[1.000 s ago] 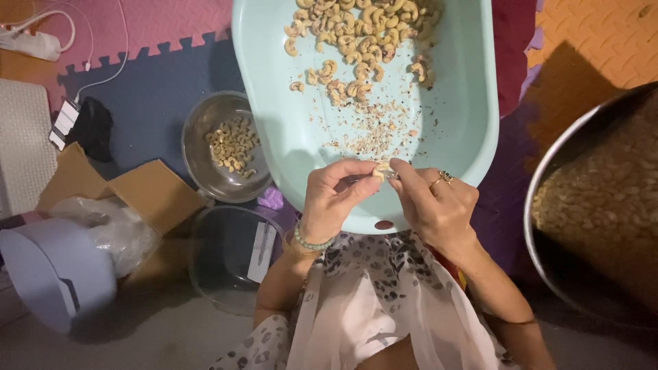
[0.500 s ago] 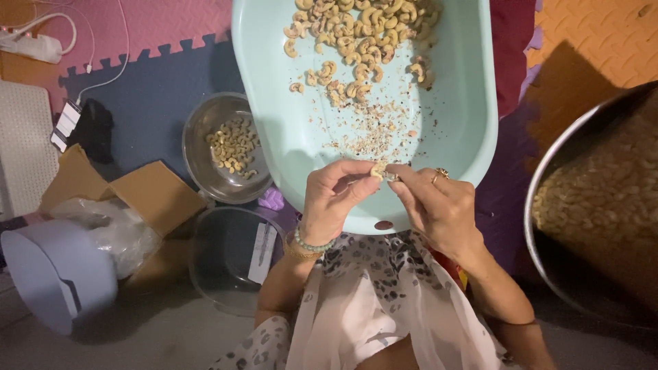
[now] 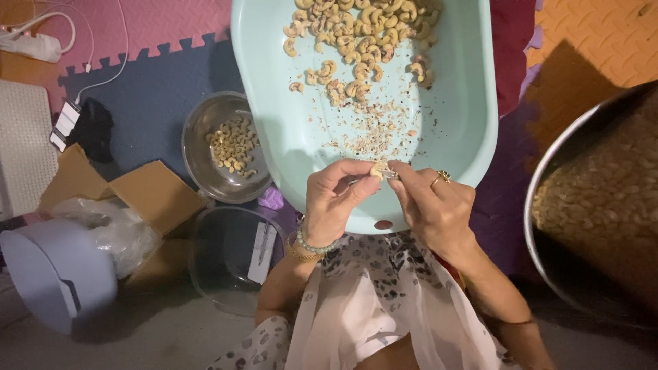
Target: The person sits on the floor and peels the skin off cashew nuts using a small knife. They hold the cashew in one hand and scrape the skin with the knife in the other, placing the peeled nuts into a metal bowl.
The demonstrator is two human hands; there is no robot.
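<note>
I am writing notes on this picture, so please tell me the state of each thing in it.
Left hand: fingers pinch the cashew.
Right hand: fingers at the cashew with a small metal tool.
Cashew: held between both hands.
Turquoise tub: holds cashews and peel crumbs.
Steel bowl: partly filled with nuts.
Glass bowl: empty of nuts.
Large metal pot: nearly full.

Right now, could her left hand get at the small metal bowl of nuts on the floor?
Probably yes. The left hand is busy pinching a cashew together with the right hand, but the small metal bowl sits open just to its left, with nothing lying between them.
</note>
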